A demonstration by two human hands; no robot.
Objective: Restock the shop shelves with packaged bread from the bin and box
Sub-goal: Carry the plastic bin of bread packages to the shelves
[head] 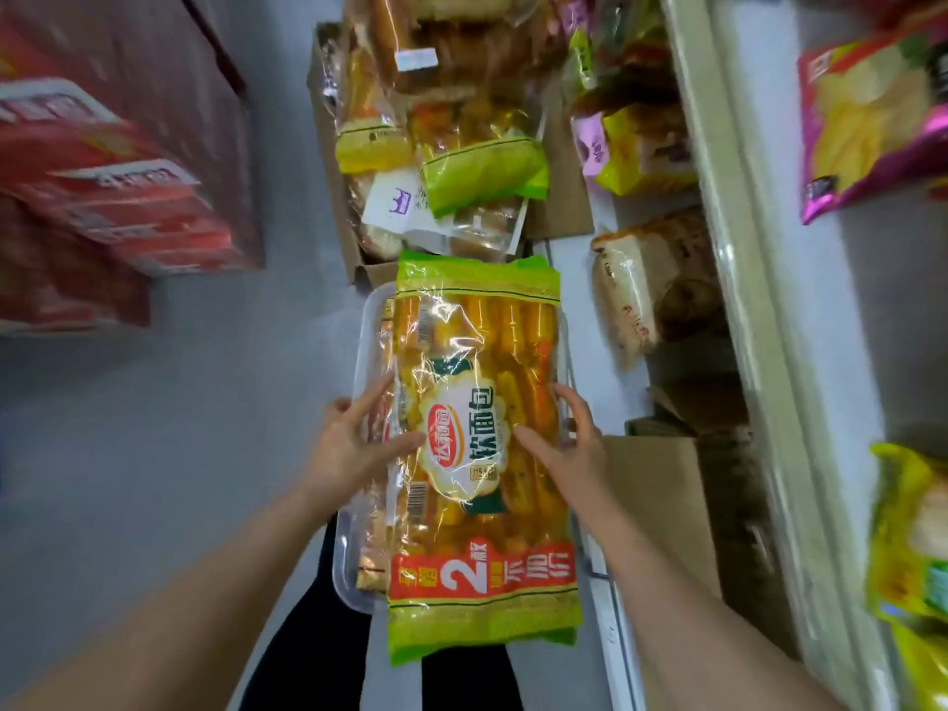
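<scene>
The long green-and-orange bread pack (477, 454) lay lengthwise over the clear bin (344, 572), covering most of it; I couldn't tell whether it rested on the bin or was lifted. Both hands held it at mid-length: the left hand (349, 438) clasped its left edge with the thumb on the front, and the right hand (569, 443) clasped the right edge likewise. Beyond the bin stood a cardboard box (559, 207) heaped with bagged bread. The white shelf (708, 146) ran along the bin's right.
</scene>
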